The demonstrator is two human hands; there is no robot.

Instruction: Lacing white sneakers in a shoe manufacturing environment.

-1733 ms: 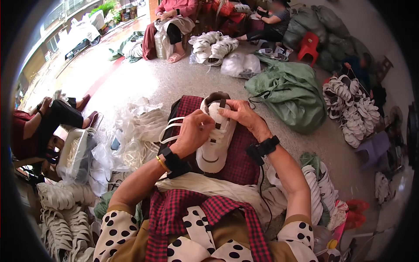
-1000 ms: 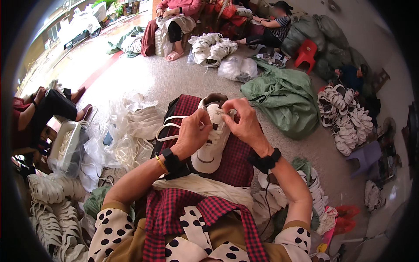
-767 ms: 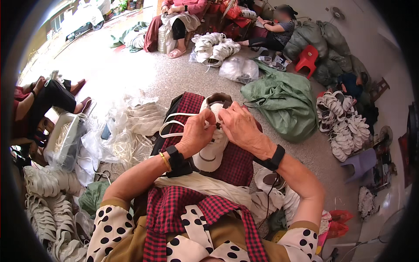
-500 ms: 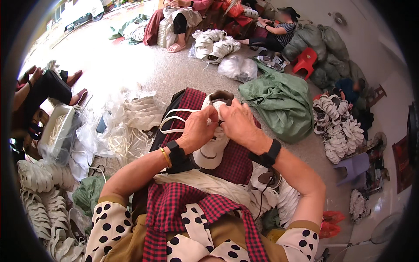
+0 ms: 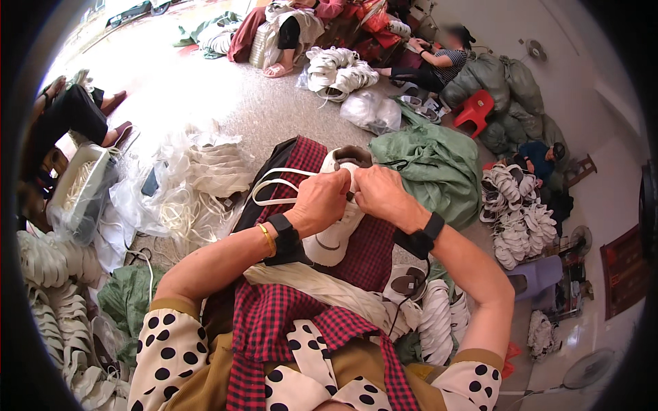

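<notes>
White and probably light, the shoe (image 5: 332,238) lies under the left hand (image 5: 321,198) and right hand (image 5: 385,196), whose closed fingers (image 5: 363,181) hide what they pinch, its toe (image 5: 325,252) on their near side likely firmer to hold than the limp lace (image 5: 275,201) left of them.

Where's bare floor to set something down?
Biggest patch: floor between plastic and far bundle. Smaller: between green sack, right forearm and right heap. Crowded: lower left, white stacks; lap, left hand and right hand at the shoe.
</notes>
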